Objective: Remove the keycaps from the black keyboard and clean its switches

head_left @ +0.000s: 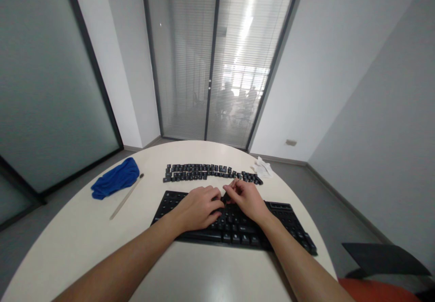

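A black keyboard [204, 235] lies on the table under both hands, with some keys in place and parts of it covered by my forearms. My left hand [202, 207] is over its middle, fingers bent and closed near the right fingertips. My right hand [247, 198] is closed in a pinch on a small dark piece that looks like a keycap [225, 197], at the keyboard's upper edge. Whether the left fingers hold anything is hidden. Behind the keyboard, loose black keycaps [190, 171] stand in rows.
The round pale table [81, 247] bears a blue cloth [117, 177] and a thin brush [126, 198] at the left. Crumpled white tissue [263, 168] lies at the back right. A chair with a black part [387, 259] and an orange-red seat [374, 290] stands at the lower right.
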Demonstrator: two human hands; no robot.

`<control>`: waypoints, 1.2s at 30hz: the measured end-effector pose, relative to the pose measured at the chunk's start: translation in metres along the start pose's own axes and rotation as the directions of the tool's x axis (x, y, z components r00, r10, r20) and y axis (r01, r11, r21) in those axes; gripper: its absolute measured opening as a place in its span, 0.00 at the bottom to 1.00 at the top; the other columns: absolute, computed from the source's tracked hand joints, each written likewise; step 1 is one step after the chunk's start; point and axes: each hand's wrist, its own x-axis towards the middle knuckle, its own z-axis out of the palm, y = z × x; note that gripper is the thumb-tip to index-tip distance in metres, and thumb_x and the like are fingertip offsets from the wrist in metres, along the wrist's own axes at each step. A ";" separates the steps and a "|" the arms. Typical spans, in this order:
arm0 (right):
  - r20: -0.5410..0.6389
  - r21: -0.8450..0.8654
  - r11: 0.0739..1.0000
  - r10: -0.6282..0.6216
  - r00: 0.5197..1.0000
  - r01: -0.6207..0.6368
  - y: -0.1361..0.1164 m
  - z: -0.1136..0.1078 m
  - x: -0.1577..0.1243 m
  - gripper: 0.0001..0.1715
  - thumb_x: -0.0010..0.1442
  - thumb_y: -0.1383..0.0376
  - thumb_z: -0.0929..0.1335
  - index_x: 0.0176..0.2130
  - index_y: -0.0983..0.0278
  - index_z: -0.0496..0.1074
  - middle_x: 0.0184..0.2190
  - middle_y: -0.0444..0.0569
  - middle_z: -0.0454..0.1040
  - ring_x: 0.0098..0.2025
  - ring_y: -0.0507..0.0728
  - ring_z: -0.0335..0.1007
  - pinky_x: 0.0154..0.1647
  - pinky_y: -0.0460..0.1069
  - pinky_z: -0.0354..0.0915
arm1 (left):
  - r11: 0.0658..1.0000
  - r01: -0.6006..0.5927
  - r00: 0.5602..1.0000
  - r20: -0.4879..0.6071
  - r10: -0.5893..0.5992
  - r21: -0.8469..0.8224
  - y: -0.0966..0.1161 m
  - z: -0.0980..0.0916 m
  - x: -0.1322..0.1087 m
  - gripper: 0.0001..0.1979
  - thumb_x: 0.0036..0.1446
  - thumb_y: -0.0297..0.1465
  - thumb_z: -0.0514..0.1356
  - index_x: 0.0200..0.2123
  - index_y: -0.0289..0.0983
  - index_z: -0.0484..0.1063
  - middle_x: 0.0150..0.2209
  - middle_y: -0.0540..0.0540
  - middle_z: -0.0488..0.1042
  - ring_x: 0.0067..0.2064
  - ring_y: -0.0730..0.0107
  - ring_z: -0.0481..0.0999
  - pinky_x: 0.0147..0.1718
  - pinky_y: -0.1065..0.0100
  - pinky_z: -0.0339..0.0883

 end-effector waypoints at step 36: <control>0.004 -0.043 0.997 0.065 0.998 -0.065 0.007 -0.011 0.003 0.21 0.64 0.49 0.66 0.28 0.61 0.67 0.18 0.44 0.75 0.24 0.57 0.77 0.26 0.46 0.65 | 0.892 0.437 0.896 -0.026 -0.442 -0.110 -0.034 0.005 0.022 0.07 0.62 0.34 0.59 0.40 0.42 0.76 0.39 0.47 0.78 0.43 0.59 0.75 0.44 0.62 0.68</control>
